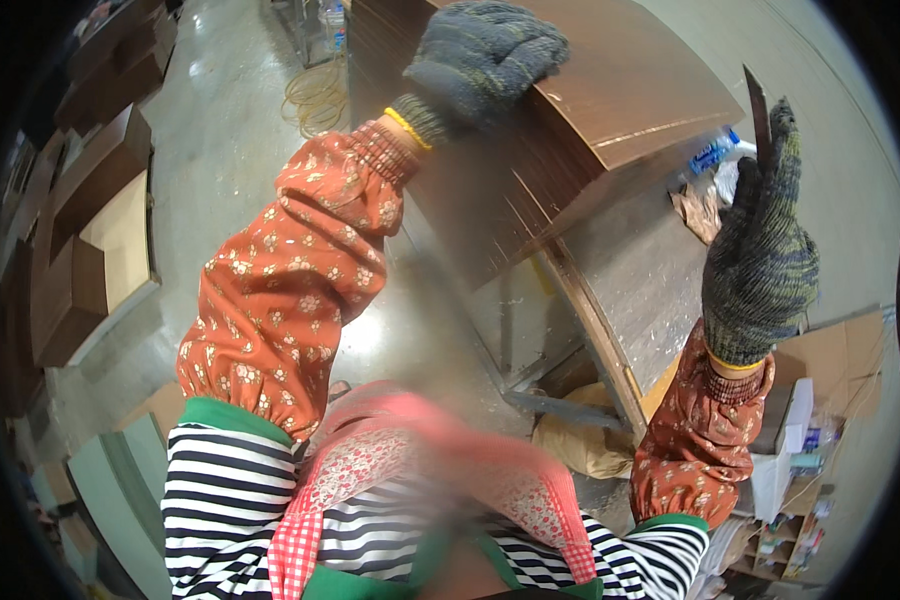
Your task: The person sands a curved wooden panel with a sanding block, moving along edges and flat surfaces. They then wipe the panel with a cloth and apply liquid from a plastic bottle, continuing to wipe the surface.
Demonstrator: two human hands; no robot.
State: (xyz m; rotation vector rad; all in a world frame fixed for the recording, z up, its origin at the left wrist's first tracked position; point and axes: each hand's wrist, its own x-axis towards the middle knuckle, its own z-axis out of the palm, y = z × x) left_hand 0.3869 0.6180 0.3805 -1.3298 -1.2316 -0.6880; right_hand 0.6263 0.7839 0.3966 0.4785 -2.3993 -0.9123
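Observation:
My left hand [487, 60], in a dark knitted work glove, rests on the top edge of a brown wood-grain cabinet [645, 75], its fingers curled over the surface. My right hand [761, 232], gloved alike, is raised to the right of the cabinet, apart from it. A thin dark blade [757, 112], seemingly a knife or scraper, sticks up from the right hand between thumb and fingers; its lower part is hidden in the glove. Pale scuffs show along the cabinet's near edges. The cabinet stands on a worktable [630, 300] with a worn, speckled top.
A plastic bottle [712, 150] and crumpled brown paper [697, 210] lie behind the cabinet. A coiled yellowish hose [316, 97] is on the floor. Brown furniture parts [75, 292] stand at left. A metal frame bar [562, 409] and a paper sack [585, 442] are below the table.

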